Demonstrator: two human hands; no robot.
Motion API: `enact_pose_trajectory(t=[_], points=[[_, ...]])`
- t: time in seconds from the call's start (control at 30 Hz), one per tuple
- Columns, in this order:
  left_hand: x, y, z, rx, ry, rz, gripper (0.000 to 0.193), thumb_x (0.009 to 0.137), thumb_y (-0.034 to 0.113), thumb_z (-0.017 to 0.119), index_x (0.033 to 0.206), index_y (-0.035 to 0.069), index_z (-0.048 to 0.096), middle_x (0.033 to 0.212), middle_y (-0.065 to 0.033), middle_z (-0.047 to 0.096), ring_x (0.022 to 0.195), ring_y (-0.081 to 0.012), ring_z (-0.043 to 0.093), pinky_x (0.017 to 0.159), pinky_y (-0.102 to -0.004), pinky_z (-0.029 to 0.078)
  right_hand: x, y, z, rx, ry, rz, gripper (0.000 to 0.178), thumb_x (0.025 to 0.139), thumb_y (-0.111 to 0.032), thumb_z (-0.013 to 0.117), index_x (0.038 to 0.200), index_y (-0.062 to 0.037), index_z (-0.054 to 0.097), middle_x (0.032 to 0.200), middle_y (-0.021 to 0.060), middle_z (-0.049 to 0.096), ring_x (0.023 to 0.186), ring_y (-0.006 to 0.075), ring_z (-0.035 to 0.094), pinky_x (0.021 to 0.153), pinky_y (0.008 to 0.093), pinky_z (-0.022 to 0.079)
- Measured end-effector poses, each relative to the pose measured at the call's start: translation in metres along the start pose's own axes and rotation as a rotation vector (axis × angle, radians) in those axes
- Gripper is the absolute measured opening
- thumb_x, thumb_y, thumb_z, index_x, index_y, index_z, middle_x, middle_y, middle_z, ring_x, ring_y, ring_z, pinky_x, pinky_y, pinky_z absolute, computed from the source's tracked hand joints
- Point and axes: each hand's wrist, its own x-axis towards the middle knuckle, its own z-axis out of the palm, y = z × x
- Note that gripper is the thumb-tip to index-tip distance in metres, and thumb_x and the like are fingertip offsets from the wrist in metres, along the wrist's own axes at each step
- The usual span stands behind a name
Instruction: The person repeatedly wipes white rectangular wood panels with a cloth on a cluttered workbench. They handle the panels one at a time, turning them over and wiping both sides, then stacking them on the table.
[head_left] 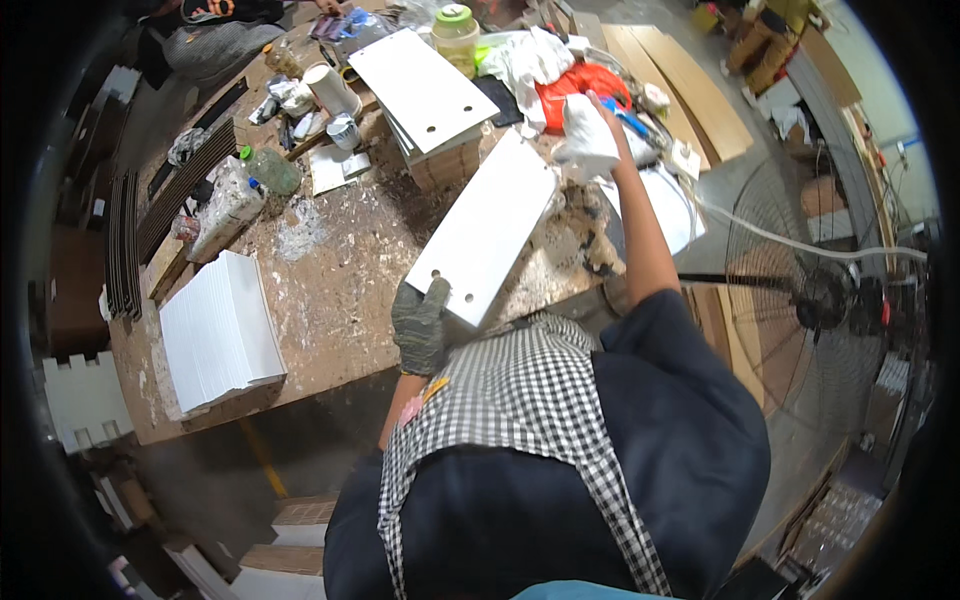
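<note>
A white rectangular panel [490,225] with two round holes near its lower end lies tilted across the table's near edge. My left hand [418,325], in a grey-green glove, grips the panel's lower left corner, thumb on top. My right arm reaches out beyond the panel's far right side. There my right hand [608,118] is closed round a bunched white cloth [585,137], which hides most of its fingers. Just past it lie a red plastic bag [582,92] and a blue-handled tool [632,122].
A stack of white panels [420,85] stands behind the held panel. Another white stack [222,325] lies at the table's left. Jars, a cup [343,131] and dark strips [125,245] crowd the worn table [330,320]. A caged fan [820,305] stands right, its cable crossing nearby.
</note>
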Motion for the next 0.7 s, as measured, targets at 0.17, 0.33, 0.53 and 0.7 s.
enact_pose_trajectory(t=[0.17,0.33,0.53,0.7], points=[[0.009,-0.045,-0.009,-0.424,-0.141,-0.357,0.027,0.097,0.017,0.06,0.116,-0.003,0.06,0.103,-0.0101,0.066,0.087,-0.0194,0.064,0.072,-0.0324,0.054,-0.166,-0.002,0.152,-0.928,-0.224,-0.389,0.052,0.084,-0.046,0.072,0.113,-0.0026,0.067,0.112,0.0173,0.066,0.11,0.0317,0.061,0.098,0.0436,0.047],[-0.008,-0.019,0.003,-0.462,-0.179,-0.453,0.026,0.097,0.014,0.059,0.116,-0.004,0.059,0.104,-0.0113,0.066,0.089,-0.0205,0.065,0.073,-0.0329,0.054,-0.202,0.058,0.202,-1.37,-0.712,-0.476,0.06,0.091,-0.069,0.049,0.143,-0.0391,0.052,0.163,-0.0012,0.031,0.152,0.0393,0.014,0.115,0.0739,0.004],[-0.005,-0.016,0.003,-0.44,-0.172,-0.552,0.026,0.095,0.01,0.057,0.117,-0.004,0.057,0.104,-0.0141,0.065,0.091,-0.0237,0.066,0.076,-0.0351,0.056,-0.005,0.074,0.063,-1.548,-0.084,-0.301,0.045,0.099,-0.053,0.047,0.127,-0.0231,0.065,0.124,0.0166,0.067,0.101,0.0319,0.068,0.089,0.0424,0.055],[0.012,-0.076,-0.022,-0.211,-0.258,-0.208,0.017,0.084,0.013,0.071,0.095,0.002,0.064,0.097,-0.0171,0.065,0.09,-0.0296,0.065,0.075,-0.0384,0.053,-0.053,0.049,0.009,-1.265,0.196,-0.297,0.038,0.089,-0.04,0.064,0.117,-0.0144,0.07,0.113,0.019,0.068,0.104,0.0368,0.065,0.09,0.0452,0.051]])
